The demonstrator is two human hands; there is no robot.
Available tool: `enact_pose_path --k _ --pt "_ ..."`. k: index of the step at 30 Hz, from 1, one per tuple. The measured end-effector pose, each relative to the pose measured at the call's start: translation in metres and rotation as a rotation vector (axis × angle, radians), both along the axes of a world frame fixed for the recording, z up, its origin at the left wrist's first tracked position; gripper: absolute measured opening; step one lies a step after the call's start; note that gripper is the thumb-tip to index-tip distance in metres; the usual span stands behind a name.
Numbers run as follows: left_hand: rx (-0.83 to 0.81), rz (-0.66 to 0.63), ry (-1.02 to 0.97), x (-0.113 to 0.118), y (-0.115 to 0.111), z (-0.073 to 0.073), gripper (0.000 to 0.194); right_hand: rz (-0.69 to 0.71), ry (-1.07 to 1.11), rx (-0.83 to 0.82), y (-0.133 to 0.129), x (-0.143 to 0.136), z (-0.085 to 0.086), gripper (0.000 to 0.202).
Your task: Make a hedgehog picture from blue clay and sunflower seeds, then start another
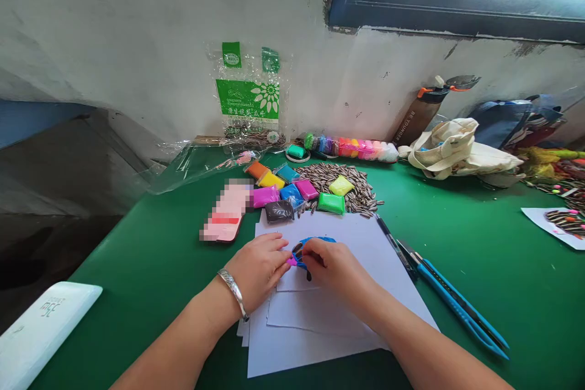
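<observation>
A small piece of blue modelling clay (325, 239) with a pink bit (291, 261) and dark sunflower seeds (298, 249) lies on white paper (320, 347). My left hand (261, 262), a silver bangle at its wrist, rests flat with fingers stretched out, tips against the clay's left side. Over its right part, my right hand (336, 265) is closed in a pinch. What those fingers hold is hidden, and much of the clay lies beneath them. Just beyond the paper sit several wrapped clay packets (280, 211) and a heap of sunflower seeds (363, 186).
On the green table (150, 268), a pink phone-like object (226, 213) lies left of the paper. Blue tweezers (461, 301) and a pen (393, 244) lie at right. Behind stand a seed bag (249, 97), a clay tube pack (356, 149), and a cloth bag (457, 146). A white device (50, 329) occupies the left corner.
</observation>
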State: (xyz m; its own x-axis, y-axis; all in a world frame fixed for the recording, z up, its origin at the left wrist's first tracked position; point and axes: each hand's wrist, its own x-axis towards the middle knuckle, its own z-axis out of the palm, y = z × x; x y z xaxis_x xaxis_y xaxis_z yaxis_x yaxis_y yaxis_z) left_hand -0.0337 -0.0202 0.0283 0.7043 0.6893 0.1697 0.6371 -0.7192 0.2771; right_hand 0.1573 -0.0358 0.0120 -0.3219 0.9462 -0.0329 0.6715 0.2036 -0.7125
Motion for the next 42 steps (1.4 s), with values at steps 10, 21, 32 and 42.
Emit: enact_pose_path --k 10,21,32,42 --pt "-0.007 -0.036 0.023 0.005 0.0 -0.009 0.022 -0.011 -0.089 0.019 0.0 -0.003 -0.004 0.017" --pt "0.007 -0.067 0.025 0.009 -0.002 -0.016 0.022 -0.012 -0.253 0.087 -0.001 -0.009 -0.013 0.015" --pt "-0.039 -0.063 0.082 0.009 -0.003 -0.011 0.019 -0.058 -0.266 0.059 0.0 0.002 0.002 0.012" --pt "-0.078 -0.052 0.063 0.009 -0.003 -0.014 0.021 0.008 -0.414 0.088 0.001 -0.001 -0.003 0.02"
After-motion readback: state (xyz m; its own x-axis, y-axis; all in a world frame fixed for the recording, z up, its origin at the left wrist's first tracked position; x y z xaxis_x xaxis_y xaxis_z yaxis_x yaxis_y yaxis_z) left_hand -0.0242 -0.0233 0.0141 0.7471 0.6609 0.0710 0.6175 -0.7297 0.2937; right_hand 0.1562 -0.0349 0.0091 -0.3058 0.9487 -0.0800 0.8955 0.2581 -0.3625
